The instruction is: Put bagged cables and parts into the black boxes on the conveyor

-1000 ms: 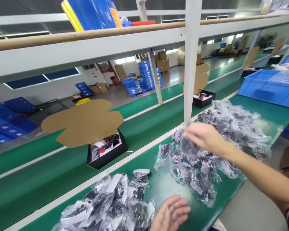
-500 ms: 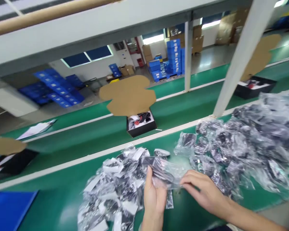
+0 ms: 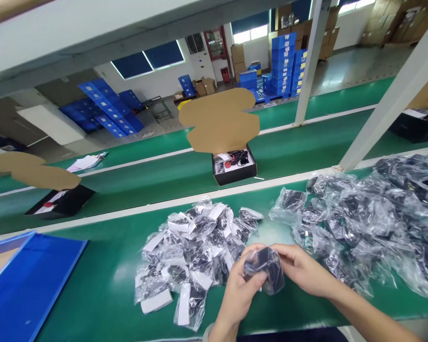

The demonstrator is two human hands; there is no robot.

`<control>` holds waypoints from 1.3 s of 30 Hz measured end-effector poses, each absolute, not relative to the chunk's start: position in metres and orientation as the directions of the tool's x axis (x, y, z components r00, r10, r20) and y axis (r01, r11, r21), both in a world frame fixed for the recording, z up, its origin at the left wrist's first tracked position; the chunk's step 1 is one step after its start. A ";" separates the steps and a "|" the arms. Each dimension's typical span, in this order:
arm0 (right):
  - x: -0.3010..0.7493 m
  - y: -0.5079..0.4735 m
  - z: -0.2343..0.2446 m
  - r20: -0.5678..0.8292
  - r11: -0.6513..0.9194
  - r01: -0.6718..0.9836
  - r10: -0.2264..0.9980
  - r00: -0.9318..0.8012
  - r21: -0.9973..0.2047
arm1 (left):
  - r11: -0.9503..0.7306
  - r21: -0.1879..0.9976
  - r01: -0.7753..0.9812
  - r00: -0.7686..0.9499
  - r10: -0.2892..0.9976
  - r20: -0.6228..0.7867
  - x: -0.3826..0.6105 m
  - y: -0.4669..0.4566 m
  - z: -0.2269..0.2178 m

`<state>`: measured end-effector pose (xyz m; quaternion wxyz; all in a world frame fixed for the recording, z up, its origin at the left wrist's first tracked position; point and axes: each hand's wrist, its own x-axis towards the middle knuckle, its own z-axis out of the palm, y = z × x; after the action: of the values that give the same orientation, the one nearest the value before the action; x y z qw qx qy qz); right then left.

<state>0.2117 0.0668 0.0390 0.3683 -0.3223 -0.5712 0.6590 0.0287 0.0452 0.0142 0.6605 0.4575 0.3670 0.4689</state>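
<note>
A black item in a clear plastic bag (image 3: 267, 268) is between my two hands, above the front of the green table. My left hand (image 3: 240, 285) is closed round its left side, with the thumb lying across the front. My right hand (image 3: 299, 268) grips the bag's upper right edge, its fingertips partly hidden behind it. What the black item is, I cannot make out. Left of my hands lies a pile of small clear bags (image 3: 189, 256) with black contents and white paper pieces. To the right, larger clear bags with dark items (image 3: 364, 218) form a second heap.
An open black box (image 3: 235, 175) with a raised cardboard lid stands on the green conveyor (image 3: 157, 178) beyond the table. Another open black box (image 3: 74, 202) is at left, one more at right. A blue bin (image 3: 53, 280) sits front left. A slanted white post (image 3: 388, 90) rises at right.
The bagged item, stretched out flat between my hands before, is now bunched up and more compact. My hands have come together around it. The view has shifted, bringing more of the blue bin into sight.
</note>
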 end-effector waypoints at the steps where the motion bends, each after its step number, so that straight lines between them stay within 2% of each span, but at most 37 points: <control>1: 0.212 0.068 0.041 -0.009 -0.069 -0.089 0.840 -0.543 -0.994 | 0.110 0.967 -0.229 0.262 0.964 -0.048 0.022 0.044 0.012; 6: 0.213 0.077 0.043 -0.100 -0.051 0.104 0.833 -0.544 -0.993 | 0.134 0.983 -0.128 0.137 0.984 -0.116 -0.003 0.035 0.003; 10: 0.194 0.074 0.042 -0.063 -0.089 -0.011 0.780 -0.623 -0.996 | 0.092 0.996 -0.019 0.051 0.995 -0.091 -0.002 0.030 0.009; 12: 0.184 0.068 0.040 -0.045 -0.085 -0.047 0.828 -0.559 -0.995 | 0.080 0.997 -0.005 0.019 0.997 -0.080 0.002 0.029 0.015; 15: 0.174 0.061 0.036 -0.043 -0.010 0.081 0.908 -0.417 -0.997 | 0.074 0.997 -0.035 -0.006 0.997 -0.074 0.009 0.032 0.026; 17: 0.172 0.057 0.034 -0.025 0.048 0.197 0.935 -0.353 -0.979 | 0.064 0.997 -0.044 -0.003 0.998 -0.064 0.012 0.033 0.030; 20: 0.172 0.055 0.033 -0.010 0.075 0.265 0.952 -0.304 -0.961 | 0.059 0.998 -0.036 0.019 0.998 -0.059 0.013 0.031 0.029; 23: 0.173 0.055 0.035 -0.026 0.057 0.271 0.955 -0.295 -0.961 | 0.065 0.995 0.069 0.043 0.997 -0.068 0.011 0.021 0.021; 27: 0.172 0.055 0.034 -0.061 0.050 0.342 0.951 -0.304 -0.938 | 0.068 0.976 0.208 0.162 0.981 -0.103 0.006 0.012 0.012; 31: 0.174 0.055 0.035 -0.074 0.081 0.374 0.921 -0.381 -0.924 | 0.114 0.994 0.008 0.224 0.968 -0.112 0.006 0.019 0.014; 35: 0.185 0.072 0.041 -0.059 0.139 0.318 0.838 -0.542 -0.938 | 0.173 0.976 -0.131 0.178 0.973 -0.148 -0.004 0.025 0.005; 37: 0.190 0.093 0.035 0.006 0.234 0.410 0.874 -0.485 -0.882 | 0.196 0.951 -0.241 0.145 0.976 -0.165 -0.012 0.021 -0.005; 39: 0.190 0.119 0.020 0.126 0.321 0.573 0.927 -0.353 -0.754 | 0.210 0.896 -0.392 0.121 0.977 -0.176 -0.018 0.016 -0.013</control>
<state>0.1900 0.1188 0.0202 0.2843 -0.4924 -0.7614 0.3114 -0.0185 0.0160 -0.0133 0.6594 0.3545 0.4124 0.5192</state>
